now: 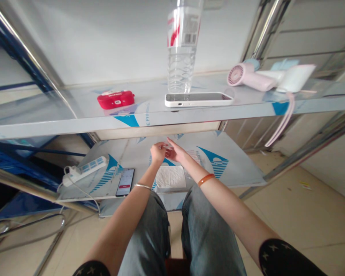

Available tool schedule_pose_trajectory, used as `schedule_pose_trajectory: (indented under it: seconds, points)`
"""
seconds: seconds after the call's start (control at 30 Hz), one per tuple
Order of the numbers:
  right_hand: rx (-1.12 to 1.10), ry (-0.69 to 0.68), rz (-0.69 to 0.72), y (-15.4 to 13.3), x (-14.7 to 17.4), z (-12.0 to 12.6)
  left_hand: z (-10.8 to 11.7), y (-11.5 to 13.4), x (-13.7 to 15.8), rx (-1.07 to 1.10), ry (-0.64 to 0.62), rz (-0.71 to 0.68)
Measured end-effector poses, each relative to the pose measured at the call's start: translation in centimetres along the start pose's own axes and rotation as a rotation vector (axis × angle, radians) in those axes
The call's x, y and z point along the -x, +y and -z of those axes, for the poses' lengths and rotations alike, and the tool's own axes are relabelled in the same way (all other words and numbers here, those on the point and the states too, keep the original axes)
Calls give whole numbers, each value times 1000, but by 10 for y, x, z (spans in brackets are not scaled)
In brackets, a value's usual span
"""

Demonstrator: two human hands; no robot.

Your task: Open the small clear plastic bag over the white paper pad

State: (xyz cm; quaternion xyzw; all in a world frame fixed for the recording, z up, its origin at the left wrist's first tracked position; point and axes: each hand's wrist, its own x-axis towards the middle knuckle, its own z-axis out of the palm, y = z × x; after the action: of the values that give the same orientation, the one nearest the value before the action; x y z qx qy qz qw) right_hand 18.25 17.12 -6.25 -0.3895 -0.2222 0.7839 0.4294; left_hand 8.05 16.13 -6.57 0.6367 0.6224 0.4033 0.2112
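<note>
My left hand [158, 152] and my right hand [176, 151] meet over the lower shelf [241, 168], fingertips close together. The left one has its fingers curled in, and whatever may be between them is too small to make out. On the right, the fingers are partly stretched out and face the left hand. Just below both hands lies a pack of white tissues [170, 177] near the shelf's front edge. A phone with a lit screen [125, 182] rests flat to the left of the pack.
A white power strip [86, 170] with a plugged-in cable sits at the lower shelf's left. Above, the upper shelf [149, 119] carries a red case [115, 100], a clear water bottle [182, 53], a white-edged phone [199, 99] and a pink handheld fan [250, 76] with a hanging strap.
</note>
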Motion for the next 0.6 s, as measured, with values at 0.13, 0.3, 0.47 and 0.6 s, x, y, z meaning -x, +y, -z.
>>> schedule_pose_trajectory:
  seconds: [0.13,0.3,0.47,0.6]
  points:
    - [-9,-18,27,0,1,-1,1,-2,0,49,17,41]
    - [47,-18,43,0,-5,6,-4,-8,-5,235,92,193]
    - [31,65,61,2,-8,9,-7,-20,-15,503,108,549]
    - [261,115,157,12,-12,5,-13,-29,-18,572,-166,515]
